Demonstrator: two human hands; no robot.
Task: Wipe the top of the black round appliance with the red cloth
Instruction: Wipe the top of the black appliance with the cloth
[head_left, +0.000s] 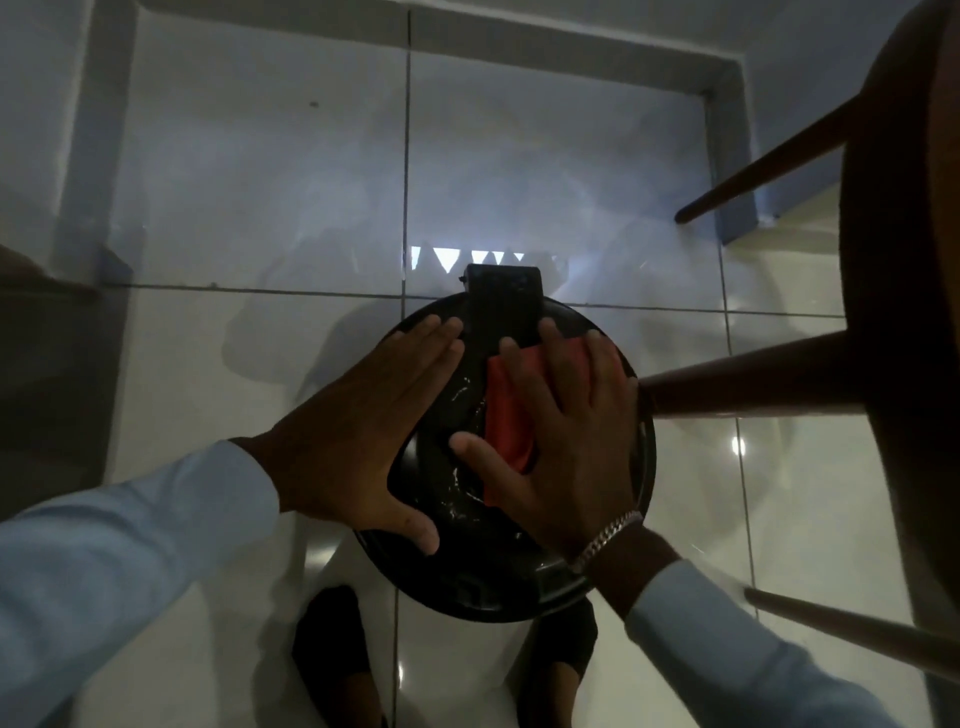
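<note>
The black round appliance (483, 566) stands on the tiled floor right below me, with a black rectangular block (503, 304) at its far edge. My right hand (558, 447) lies flat with fingers spread, pressing the red cloth (511, 415) onto the right half of the glossy top. My left hand (358, 436) rests flat and open on the left rim, fingers pointing away from me, holding nothing. Most of the cloth is hidden under my right palm.
A dark wooden stool (893, 364) lies tipped at the right, its legs (743, 384) reaching toward the appliance, one almost touching its right rim. My feet (332, 649) stand just below the appliance. A dark edge of furniture (36, 291) sits at the left.
</note>
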